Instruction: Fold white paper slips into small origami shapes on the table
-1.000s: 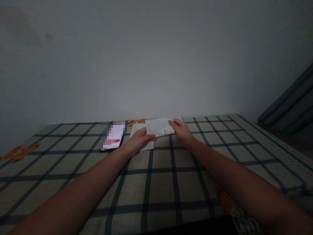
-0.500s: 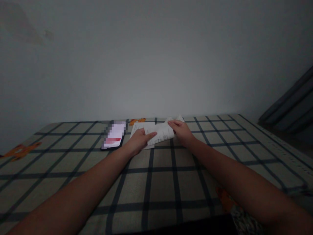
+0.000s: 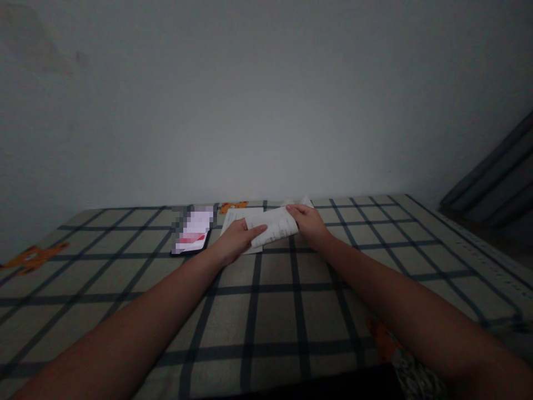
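A white sheet of paper (image 3: 272, 225) with faint print is held between my two hands, its near edge folded over. My left hand (image 3: 236, 242) grips its left end, thumb on top. At the right end, my right hand (image 3: 307, 222) pinches the paper, and a crumpled part sticks up behind the fingers. Another printed white sheet (image 3: 235, 214) lies flat on the cloth, partly hidden beneath my left hand and the held paper. Left of it rests a phone (image 3: 195, 226) with a lit, blurred-out screen.
The surface is covered by a checked cloth (image 3: 275, 311) with orange printed figures. A pale wall (image 3: 266, 100) rises behind its far edge. Dark folded fabric (image 3: 495, 161) hangs at the right.
The held paper looks flatter and slightly more taut, with its right part shifted a little. Both hands stay in nearly the same place.
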Demonstrator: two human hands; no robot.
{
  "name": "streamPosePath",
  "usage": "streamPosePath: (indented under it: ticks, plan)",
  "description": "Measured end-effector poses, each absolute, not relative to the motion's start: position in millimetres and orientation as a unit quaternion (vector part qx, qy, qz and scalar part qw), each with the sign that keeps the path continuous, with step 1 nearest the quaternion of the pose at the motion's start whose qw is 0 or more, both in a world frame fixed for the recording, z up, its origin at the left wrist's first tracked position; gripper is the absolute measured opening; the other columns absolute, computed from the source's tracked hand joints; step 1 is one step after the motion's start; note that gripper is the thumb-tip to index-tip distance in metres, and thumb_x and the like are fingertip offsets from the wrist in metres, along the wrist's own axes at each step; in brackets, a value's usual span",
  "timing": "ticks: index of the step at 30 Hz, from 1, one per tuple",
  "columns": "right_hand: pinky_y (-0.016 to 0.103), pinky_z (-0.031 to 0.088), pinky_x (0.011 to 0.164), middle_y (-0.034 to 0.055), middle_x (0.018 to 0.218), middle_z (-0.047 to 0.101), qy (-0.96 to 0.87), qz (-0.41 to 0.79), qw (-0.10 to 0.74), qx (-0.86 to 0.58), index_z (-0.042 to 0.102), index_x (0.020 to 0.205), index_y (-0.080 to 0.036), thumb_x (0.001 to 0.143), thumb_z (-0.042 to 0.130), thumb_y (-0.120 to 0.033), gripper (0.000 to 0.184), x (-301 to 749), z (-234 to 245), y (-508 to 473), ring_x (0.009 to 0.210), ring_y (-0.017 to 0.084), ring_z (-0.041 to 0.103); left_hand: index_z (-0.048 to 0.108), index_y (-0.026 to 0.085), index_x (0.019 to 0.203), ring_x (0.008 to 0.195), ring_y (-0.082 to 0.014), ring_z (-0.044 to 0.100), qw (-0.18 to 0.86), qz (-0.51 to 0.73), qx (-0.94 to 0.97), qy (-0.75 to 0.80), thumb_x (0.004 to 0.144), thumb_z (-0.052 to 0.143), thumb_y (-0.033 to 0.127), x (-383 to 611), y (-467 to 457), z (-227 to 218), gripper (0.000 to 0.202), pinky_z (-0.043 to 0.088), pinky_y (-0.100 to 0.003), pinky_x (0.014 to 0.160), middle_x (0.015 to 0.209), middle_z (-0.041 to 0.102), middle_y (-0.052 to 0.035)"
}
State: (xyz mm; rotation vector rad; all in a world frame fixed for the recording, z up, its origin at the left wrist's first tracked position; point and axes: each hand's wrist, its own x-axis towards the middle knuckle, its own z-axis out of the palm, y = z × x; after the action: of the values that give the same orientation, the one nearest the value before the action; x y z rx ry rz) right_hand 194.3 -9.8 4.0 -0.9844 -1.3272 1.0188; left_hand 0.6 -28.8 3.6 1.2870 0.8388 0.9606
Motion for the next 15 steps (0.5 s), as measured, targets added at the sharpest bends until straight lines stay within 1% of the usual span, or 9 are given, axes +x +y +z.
streamPosePath:
  ticks: [3, 7, 11, 13, 15]
  plan:
    - [0.025, 0.041, 0.058, 0.0057, 0.075, 0.063, -0.568, 0.426, 0.558, -0.43, 0.064, 0.081, -0.012, 0.07, 0.055, -0.044, 0.035, 194.1, 5.6, -11.6, 0.063, 0.013, 0.052, 0.061, 0.015, 0.102, 0.089, -0.0216, 0.061, 0.617, 0.417, 0.563, 0.359, 0.07, 0.063, 0.029, 1.0, -29.2, 4.1, 0.035, 0.044, -0.034, 0.08, 0.1, 0.066, -0.0103]
    - [0.025, 0.041, 0.056, 0.0056, 0.073, 0.062, -0.576, 0.402, 0.556, -0.445, 0.064, 0.078, -0.012, 0.07, 0.055, -0.045, 0.035, 194.6, 6.5, -11.9, 0.061, 0.013, 0.053, 0.061, 0.015, 0.1, 0.083, -0.021, 0.062, 0.627, 0.399, 0.561, 0.364, 0.069, 0.064, 0.029, 0.8, -29.0, 2.7, 0.034, 0.045, -0.034, 0.077, 0.096, 0.067, -0.01]
    - [0.026, 0.042, 0.057, 0.0058, 0.075, 0.063, -0.589, 0.4, 0.544, -0.444, 0.065, 0.079, -0.012, 0.071, 0.055, -0.044, 0.034, 196.0, 5.9, -10.6, 0.063, 0.014, 0.054, 0.061, 0.015, 0.101, 0.08, -0.021, 0.062, 0.638, 0.392, 0.553, 0.364, 0.067, 0.066, 0.026, -0.4, -30.2, 5.4, 0.036, 0.045, -0.033, 0.075, 0.096, 0.066, -0.01]
    - [0.026, 0.042, 0.058, 0.0056, 0.076, 0.064, -0.608, 0.399, 0.526, -0.44, 0.066, 0.08, -0.013, 0.071, 0.055, -0.043, 0.033, 196.9, 5.7, -10.8, 0.064, 0.014, 0.055, 0.063, 0.013, 0.097, 0.077, -0.021, 0.062, 0.644, 0.402, 0.539, 0.365, 0.067, 0.066, 0.027, -1.0, -31.1, 9.0, 0.034, 0.045, -0.032, 0.071, 0.092, 0.067, -0.0103]
    - [0.026, 0.041, 0.058, 0.005, 0.075, 0.064, -0.638, 0.397, 0.498, -0.432, 0.066, 0.079, -0.014, 0.072, 0.054, -0.042, 0.032, 197.2, 6.2, -12.6, 0.065, 0.014, 0.055, 0.065, 0.011, 0.089, 0.071, -0.0206, 0.062, 0.653, 0.409, 0.52, 0.369, 0.069, 0.062, 0.034, -1.7, -31.8, 12.6, 0.03, 0.045, -0.031, 0.065, 0.085, 0.067, -0.0107]
